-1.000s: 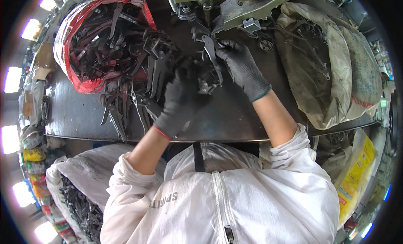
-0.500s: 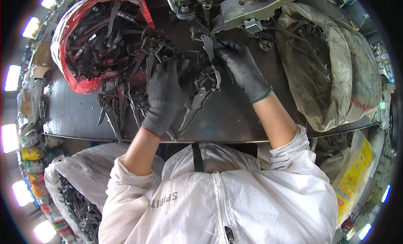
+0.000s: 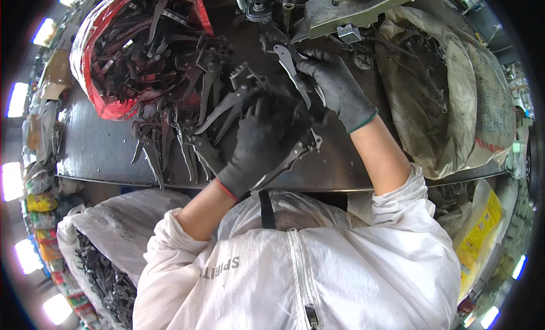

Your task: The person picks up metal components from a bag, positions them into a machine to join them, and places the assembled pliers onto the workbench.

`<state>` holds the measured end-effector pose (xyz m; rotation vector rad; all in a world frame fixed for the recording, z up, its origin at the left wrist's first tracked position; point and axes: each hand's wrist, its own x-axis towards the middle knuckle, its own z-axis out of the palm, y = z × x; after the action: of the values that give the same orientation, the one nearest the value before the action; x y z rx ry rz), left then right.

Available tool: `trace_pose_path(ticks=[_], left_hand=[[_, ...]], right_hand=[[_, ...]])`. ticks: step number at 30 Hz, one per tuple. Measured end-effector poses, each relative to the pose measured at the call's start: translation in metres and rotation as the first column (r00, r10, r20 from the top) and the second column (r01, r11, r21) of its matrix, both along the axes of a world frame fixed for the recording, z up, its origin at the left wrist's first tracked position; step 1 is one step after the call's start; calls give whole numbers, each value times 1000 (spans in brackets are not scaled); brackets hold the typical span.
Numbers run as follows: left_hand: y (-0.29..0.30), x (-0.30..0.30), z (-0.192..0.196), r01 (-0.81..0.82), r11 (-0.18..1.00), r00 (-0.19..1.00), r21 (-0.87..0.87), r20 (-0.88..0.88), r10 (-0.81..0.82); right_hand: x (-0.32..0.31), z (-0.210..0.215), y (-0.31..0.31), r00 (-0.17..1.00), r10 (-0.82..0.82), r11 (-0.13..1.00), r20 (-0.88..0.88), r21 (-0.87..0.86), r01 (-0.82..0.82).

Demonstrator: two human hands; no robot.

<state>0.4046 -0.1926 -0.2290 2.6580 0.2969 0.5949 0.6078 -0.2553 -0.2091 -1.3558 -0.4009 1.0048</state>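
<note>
At far left, a red-rimmed bag (image 3: 101,107) is spilling dark metal pliers onto the surface (image 3: 93,145). Rightward, the left hand (image 3: 255,140), fingers curled, is gripping loose pliers (image 3: 227,104), dark, long-handled and partly blurred. The right hand (image 3: 338,86) is bending its fingers snugly around grey, shiny-edged pliers (image 3: 287,63), which are sticking out nearward beneath a green machine (image 3: 346,15). Far right, a grimy bag (image 3: 468,86) is sitting.

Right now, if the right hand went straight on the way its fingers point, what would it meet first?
Most likely the grey metal part beside the fingertips of the right hand; they may already touch, as depth is unclear here.
</note>
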Motion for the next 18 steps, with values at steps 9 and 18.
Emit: trace_pose_path(ticks=[9, 18], left_hand=[[35, 2, 15, 54, 947, 999, -317, 13, -53], [74, 40, 24, -268, 785, 963, -558, -135, 233]], right_hand=[[7, 3, -2, 998, 62, 998, 12, 10, -62], [8, -3, -9, 797, 222, 971, 562, -59, -230]])
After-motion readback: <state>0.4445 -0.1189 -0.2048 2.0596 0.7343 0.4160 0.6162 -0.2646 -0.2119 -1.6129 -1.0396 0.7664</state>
